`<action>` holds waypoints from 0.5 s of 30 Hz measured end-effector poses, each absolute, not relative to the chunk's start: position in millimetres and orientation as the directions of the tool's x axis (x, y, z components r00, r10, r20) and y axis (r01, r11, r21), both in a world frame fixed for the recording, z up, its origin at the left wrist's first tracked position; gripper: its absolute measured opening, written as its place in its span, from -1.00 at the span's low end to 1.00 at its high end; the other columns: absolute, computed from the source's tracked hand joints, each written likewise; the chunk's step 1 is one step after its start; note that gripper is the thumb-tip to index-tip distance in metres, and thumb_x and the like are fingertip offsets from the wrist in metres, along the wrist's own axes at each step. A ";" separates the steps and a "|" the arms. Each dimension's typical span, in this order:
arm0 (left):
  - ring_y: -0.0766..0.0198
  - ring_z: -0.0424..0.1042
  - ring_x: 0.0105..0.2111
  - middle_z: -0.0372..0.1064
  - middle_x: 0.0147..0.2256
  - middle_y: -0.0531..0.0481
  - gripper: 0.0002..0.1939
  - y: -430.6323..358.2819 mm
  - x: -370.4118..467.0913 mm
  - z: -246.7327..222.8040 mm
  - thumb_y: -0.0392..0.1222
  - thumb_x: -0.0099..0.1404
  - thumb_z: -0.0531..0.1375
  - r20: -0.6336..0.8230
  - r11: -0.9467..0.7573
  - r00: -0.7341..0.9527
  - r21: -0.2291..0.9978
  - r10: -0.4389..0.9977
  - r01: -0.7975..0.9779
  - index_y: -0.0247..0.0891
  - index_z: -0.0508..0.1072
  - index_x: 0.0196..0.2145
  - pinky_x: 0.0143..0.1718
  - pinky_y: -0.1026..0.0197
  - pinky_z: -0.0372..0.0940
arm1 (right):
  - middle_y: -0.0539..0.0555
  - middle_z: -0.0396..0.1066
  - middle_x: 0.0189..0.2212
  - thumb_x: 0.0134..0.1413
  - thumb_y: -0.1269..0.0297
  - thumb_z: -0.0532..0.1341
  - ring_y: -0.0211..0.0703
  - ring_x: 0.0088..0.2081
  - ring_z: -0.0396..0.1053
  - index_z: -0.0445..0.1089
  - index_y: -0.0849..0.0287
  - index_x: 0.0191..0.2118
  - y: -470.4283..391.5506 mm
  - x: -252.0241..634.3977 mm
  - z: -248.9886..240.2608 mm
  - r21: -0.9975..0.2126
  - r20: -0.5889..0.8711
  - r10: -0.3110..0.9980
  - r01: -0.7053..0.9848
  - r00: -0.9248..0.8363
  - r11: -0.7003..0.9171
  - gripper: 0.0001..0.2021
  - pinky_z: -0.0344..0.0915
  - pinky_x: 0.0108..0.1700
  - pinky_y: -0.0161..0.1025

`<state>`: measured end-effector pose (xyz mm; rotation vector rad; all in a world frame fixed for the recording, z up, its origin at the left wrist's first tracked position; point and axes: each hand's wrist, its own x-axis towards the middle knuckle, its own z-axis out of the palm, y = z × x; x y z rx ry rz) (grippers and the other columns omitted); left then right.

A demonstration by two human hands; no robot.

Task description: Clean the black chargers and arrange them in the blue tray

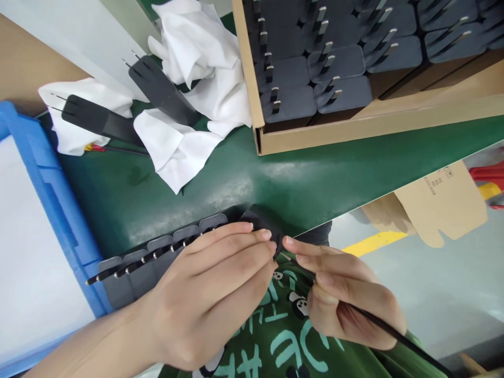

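Note:
My left hand [216, 283] is closed over a black plug-in power adapter [258, 214] at the table's front edge; its fingers cover most of it. Between the fingers of my right hand [354, 294] is a thin black stick-like tool [378, 321] with a fine tip. That tip meets the adapter's near side, beside my left fingertips; whether it touches cannot be made out. Left of the held piece, a row of black power adapters [137, 262] lines the table edge, prongs showing, partly hidden under my left hand.
A cardboard box [334, 137] of upright black adapters stands at the back right. Two more adapters [163, 92] lie by white cloths [181, 152] and a red-and-yellow-handled tool [95, 148]. A blue-rimmed tray [59, 210] sits left on the green table [291, 184]. Flattened cardboard [444, 205] is at right.

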<state>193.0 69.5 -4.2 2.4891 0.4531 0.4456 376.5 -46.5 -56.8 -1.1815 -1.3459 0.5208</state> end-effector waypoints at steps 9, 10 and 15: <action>0.35 0.45 0.03 0.56 -0.11 0.02 -0.72 69.0 195.2 -1.8 -0.44 0.42 0.02 0.203 -0.763 0.879 0.601 0.432 0.237 -0.32 0.53 -0.16 0.31 0.26 0.17 | 0.23 0.46 -0.10 0.00 0.70 0.12 0.17 0.03 0.50 0.31 0.40 0.12 -42.8 376.0 -57.5 -0.832 0.536 0.819 0.291 0.202 0.473 -0.49 0.62 -0.15 0.02; 0.35 0.45 0.03 0.56 -0.11 0.03 -0.71 68.8 195.3 -1.6 -0.43 0.43 0.02 0.195 -0.762 0.878 0.598 0.437 0.247 -0.31 0.53 -0.16 0.30 0.25 0.18 | 0.24 0.46 -0.09 0.00 0.71 0.12 0.18 0.03 0.49 0.31 0.41 0.13 -43.1 376.9 -57.2 -0.830 0.539 0.817 0.291 0.204 0.475 -0.49 0.62 -0.14 0.03; 0.31 0.46 0.03 0.56 -0.11 -0.01 -0.75 69.2 194.7 -3.5 -0.45 0.40 0.06 0.235 -0.784 0.878 0.582 0.416 0.216 -0.34 0.53 -0.17 0.30 0.22 0.20 | 0.24 0.46 -0.13 0.02 0.69 0.12 0.19 0.04 0.49 0.31 0.39 0.12 -43.7 378.3 -55.7 -0.841 0.519 0.836 0.281 0.180 0.462 -0.51 0.62 -0.15 0.03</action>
